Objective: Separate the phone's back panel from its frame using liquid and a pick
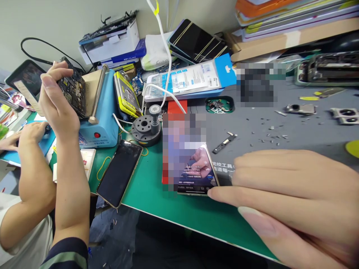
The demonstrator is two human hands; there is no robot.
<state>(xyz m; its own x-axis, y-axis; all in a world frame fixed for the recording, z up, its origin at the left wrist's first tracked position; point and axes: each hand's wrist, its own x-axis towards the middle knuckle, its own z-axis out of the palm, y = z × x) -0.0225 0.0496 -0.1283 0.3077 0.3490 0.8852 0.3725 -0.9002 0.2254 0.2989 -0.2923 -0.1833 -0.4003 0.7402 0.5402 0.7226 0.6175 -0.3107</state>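
Observation:
At the left, my left hand (60,99) is raised with its fingers curled around the edge of an opened phone (73,91), its inner parts bare. This phone leans at the top of a blue separator machine (108,127). My right hand (294,201) reaches in from the right. Its index fingertip touches the lower right corner of a lit phone (198,172), whose screen shows a picture of hands; the upper part is blurred out. The other right fingers are bent, and nothing sits in them. A dark-screened phone (120,173) lies between my two hands.
A co-worker's hand (32,132) is at the far left. Small screws and parts (271,136) lie scattered on the grey mat (238,123). A round grey holder (146,130) stands by the machine. White cable (168,59) hangs over the bench; packaged tools (190,80) lie behind.

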